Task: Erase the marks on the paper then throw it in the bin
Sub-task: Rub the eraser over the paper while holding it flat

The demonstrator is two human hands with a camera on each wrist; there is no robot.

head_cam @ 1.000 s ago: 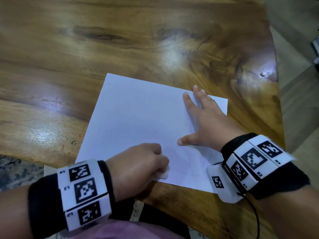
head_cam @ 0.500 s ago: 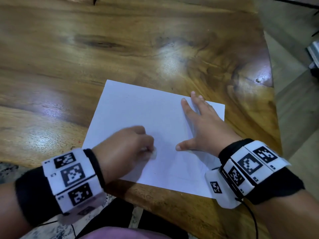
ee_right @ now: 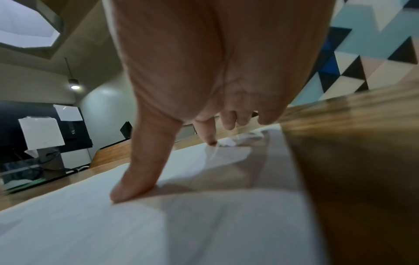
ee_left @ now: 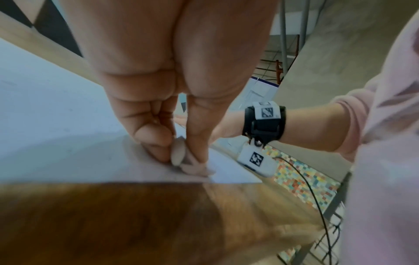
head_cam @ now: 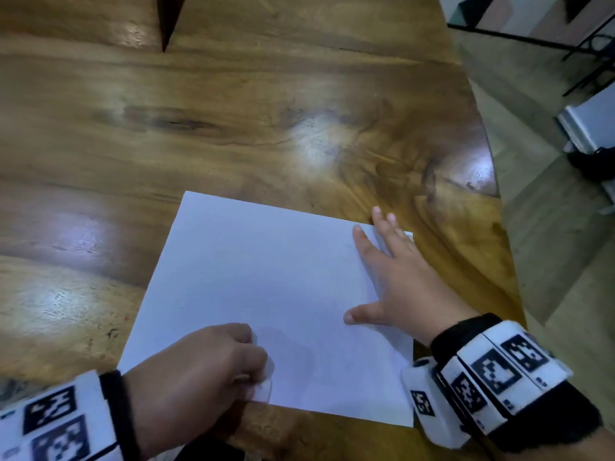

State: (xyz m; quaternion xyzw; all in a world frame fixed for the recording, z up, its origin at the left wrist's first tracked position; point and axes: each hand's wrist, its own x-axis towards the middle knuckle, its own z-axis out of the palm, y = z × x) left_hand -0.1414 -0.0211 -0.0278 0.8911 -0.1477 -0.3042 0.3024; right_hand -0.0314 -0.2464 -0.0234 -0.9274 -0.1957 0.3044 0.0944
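On table: paper [head_cam: 266,294] under flat right hand [head_cam: 399,287]; left hand [head_cam: 193,371] pinches eraser [head_cam: 264,389].

Left hand [head_cam: 196,371] with eraser [head_cam: 264,389] back down at the paper's [head_cam: 266,287] near edge.

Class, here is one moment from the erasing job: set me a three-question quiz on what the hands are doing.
1. True or false: the right hand lies flat with spread fingers on the paper.
2. What does the left hand pinch? A) a pen B) an eraser C) a coin
3. Fill in: the eraser touches the paper near its ____ edge, the one closest to the person.

Key: 1 true; 2 B; 3 near.
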